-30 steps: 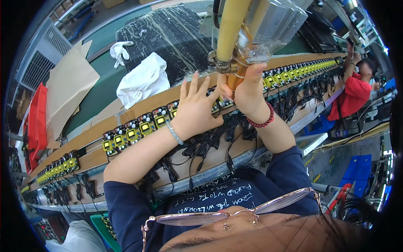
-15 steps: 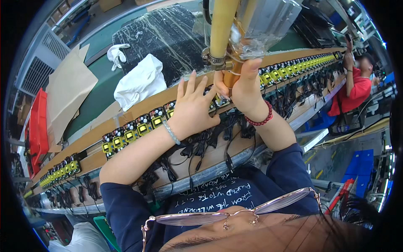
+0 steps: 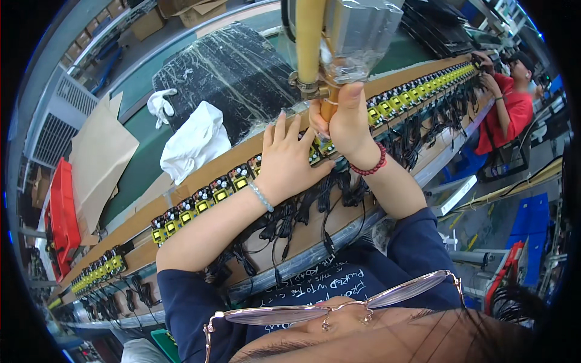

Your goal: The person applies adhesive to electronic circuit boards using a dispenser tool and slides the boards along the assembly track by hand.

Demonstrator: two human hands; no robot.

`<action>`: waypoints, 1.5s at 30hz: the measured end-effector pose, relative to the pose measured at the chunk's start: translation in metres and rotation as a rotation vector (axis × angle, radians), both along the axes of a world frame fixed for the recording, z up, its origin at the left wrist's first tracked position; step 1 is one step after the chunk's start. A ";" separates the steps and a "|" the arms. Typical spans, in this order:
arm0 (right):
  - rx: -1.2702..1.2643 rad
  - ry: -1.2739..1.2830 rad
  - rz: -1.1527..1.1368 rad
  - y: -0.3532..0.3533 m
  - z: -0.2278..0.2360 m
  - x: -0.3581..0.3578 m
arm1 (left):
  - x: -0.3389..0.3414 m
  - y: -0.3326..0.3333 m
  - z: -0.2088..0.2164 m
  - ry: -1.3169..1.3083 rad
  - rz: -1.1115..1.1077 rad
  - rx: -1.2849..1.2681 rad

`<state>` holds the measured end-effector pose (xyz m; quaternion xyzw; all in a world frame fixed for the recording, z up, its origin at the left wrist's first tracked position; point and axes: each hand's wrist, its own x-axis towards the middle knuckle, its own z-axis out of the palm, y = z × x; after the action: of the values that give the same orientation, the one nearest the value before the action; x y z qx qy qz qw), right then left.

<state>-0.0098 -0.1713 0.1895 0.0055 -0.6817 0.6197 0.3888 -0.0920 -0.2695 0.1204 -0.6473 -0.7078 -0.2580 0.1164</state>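
Observation:
My right hand [image 3: 352, 130], with a dark red bead bracelet, wraps around an amber dispensing nozzle [image 3: 328, 109], thumb pointing up. A yellow hose [image 3: 308, 45] joins the nozzle through a metal clamp [image 3: 305, 85], beside a silver metal block [image 3: 363, 36] wrapped in clear plastic. The nozzle's tip is hidden behind my fingers. My left hand [image 3: 287, 162], wearing a pale bead bracelet, lies open with fingers spread over the row of small circuit boards [image 3: 221, 189] with yellow transformers. Black cables [image 3: 284, 224] hang from the boards toward me.
A white cloth [image 3: 196, 136] and a white glove [image 3: 161, 106] lie beyond the row, by a black scratched panel [image 3: 224, 72]. More boards [image 3: 100, 272] stand at left, near a red bin [image 3: 63, 212]. A co-worker in a red shirt [image 3: 508, 112] reaches the row's far right end.
The view has shifted slightly. Both hands remain over the row, my left fingers still spread and my right hand still around the nozzle. The co-worker's hands have lowered toward the row's far end.

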 end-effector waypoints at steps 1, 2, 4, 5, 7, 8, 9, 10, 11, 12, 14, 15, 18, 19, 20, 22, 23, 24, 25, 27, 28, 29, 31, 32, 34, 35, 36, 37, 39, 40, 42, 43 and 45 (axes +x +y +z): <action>-0.006 0.003 -0.005 -0.001 0.001 -0.001 | 0.000 0.003 0.000 0.008 0.010 0.022; -0.002 0.020 -0.014 -0.001 0.002 -0.002 | 0.001 0.005 0.000 0.009 0.005 0.015; -0.007 0.036 -0.026 0.000 0.000 -0.002 | 0.001 0.009 -0.001 0.029 0.000 0.084; 0.000 0.023 -0.016 0.002 -0.001 -0.002 | 0.001 0.011 -0.002 0.029 -0.005 0.078; 0.002 0.009 -0.009 0.004 -0.003 -0.001 | 0.001 0.012 -0.003 0.061 -0.002 0.106; 0.061 -0.025 -0.026 0.005 -0.003 -0.001 | 0.002 0.012 -0.002 0.061 -0.007 0.101; 0.120 -0.060 -0.042 0.005 -0.003 0.000 | 0.003 0.012 0.000 0.058 -0.003 0.098; 0.116 -0.061 -0.046 0.005 -0.003 0.001 | 0.004 0.012 0.000 0.055 0.001 0.096; 0.117 -0.052 -0.039 0.004 -0.003 0.000 | 0.003 0.012 0.000 0.054 0.002 0.094; 0.119 -0.043 -0.033 0.004 -0.002 0.000 | 0.002 0.012 0.000 0.045 -0.014 0.087; 0.131 -0.054 -0.040 0.002 -0.001 0.000 | 0.001 0.012 0.000 0.034 -0.029 0.080; 0.145 -0.064 -0.048 0.002 -0.001 0.000 | 0.000 0.011 0.000 0.031 -0.029 0.057; 0.169 -0.086 -0.049 -0.002 0.006 0.003 | -0.001 0.011 -0.001 0.018 -0.034 0.013; 0.171 -0.088 -0.047 -0.003 0.008 0.005 | -0.002 0.011 -0.002 0.011 -0.041 -0.009; 0.166 -0.097 -0.039 -0.004 0.008 0.008 | -0.002 0.011 -0.002 0.009 -0.036 -0.007; 0.165 -0.091 -0.008 -0.006 0.008 0.010 | -0.003 0.011 -0.003 -0.021 -0.054 -0.011; 0.166 -0.091 -0.010 -0.006 0.006 0.011 | -0.003 0.011 -0.003 -0.021 -0.055 -0.010; 0.084 -0.037 0.023 -0.005 0.004 0.011 | -0.003 0.011 -0.002 -0.017 -0.067 -0.025; 0.002 0.017 0.055 -0.004 0.003 0.011 | -0.003 0.011 -0.002 -0.014 -0.078 -0.040; -0.017 0.014 0.049 -0.005 0.003 0.009 | -0.004 0.012 -0.004 -0.029 -0.086 -0.033; -0.035 0.012 0.044 -0.005 0.003 0.008 | -0.004 0.013 -0.004 -0.045 -0.094 -0.025; -0.036 0.011 0.044 -0.005 0.003 0.009 | -0.004 0.013 -0.004 -0.046 -0.094 -0.026; -0.005 -0.007 0.080 -0.002 0.002 0.009 | -0.004 0.012 -0.001 -0.069 -0.097 -0.034; -0.006 -0.008 0.079 -0.001 0.001 0.009 | -0.004 0.012 -0.001 -0.070 -0.098 -0.035; 0.019 0.020 0.061 0.000 0.000 0.008 | -0.005 0.014 -0.002 -0.088 -0.120 -0.059; 0.019 0.019 0.062 0.000 0.000 0.008 | -0.005 0.014 -0.003 -0.089 -0.119 -0.059; 0.003 0.030 0.044 -0.001 0.001 0.008 | -0.006 0.015 -0.004 -0.063 -0.114 -0.069; -0.013 0.042 0.025 -0.001 0.002 0.008 | -0.006 0.015 -0.004 -0.037 -0.110 -0.078; -0.030 0.049 0.027 -0.004 0.013 0.011 | -0.003 0.015 -0.003 -0.023 -0.092 -0.074; -0.038 0.052 0.027 -0.002 0.014 0.012 | -0.001 0.015 -0.002 -0.007 -0.079 -0.070; -0.018 0.033 0.048 0.009 0.015 0.018 | 0.002 0.018 0.008 0.026 -0.091 -0.095; 0.010 0.010 0.069 0.016 0.014 0.020 | 0.004 0.021 0.012 0.061 -0.105 -0.124; 0.005 0.024 0.030 0.025 0.012 0.019 | 0.009 0.031 0.011 0.021 -0.123 -0.094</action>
<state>0.0091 -0.1464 0.2013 0.0240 -0.6784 0.6236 0.3876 -0.0832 -0.2386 0.1312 -0.6968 -0.6768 -0.2244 0.0773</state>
